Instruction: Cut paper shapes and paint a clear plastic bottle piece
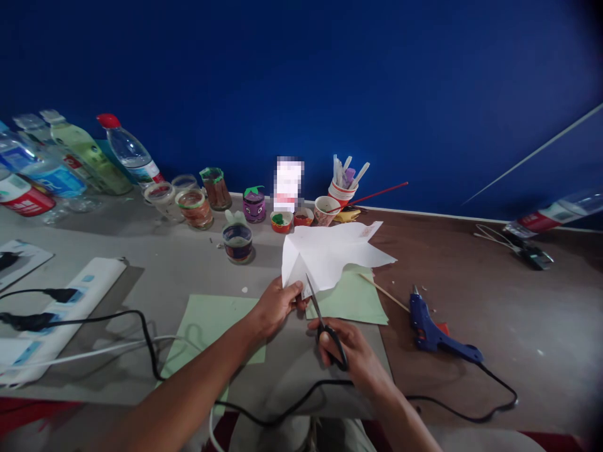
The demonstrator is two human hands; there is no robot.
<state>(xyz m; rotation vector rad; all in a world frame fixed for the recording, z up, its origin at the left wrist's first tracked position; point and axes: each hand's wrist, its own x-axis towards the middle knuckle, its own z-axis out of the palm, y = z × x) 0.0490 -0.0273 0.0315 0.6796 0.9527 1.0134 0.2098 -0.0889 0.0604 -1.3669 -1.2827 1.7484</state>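
Note:
My left hand [282,301] pinches the near left edge of a folded sheet of white paper [325,251], which I hold above the table. In my right hand [346,351] is a pair of black-handled scissors [332,342], its blades pointing up and away against the paper's near edge. Whether the blades are parted around the paper is hard to make out. The far edge of the white paper has a pointed, zigzag outline, with a small reddish print near its upper right tip. Beneath it lies light green paper [362,304], and another green sheet [202,320] is to the left.
A blue glue gun [431,329] with a black cord lies right, beside a thin wooden stick [384,292]. Several painted jars, a purple eggplant-faced cup [254,206] and paper cups [327,210] line the back. Plastic bottles [129,150] and a power strip [70,314] are left.

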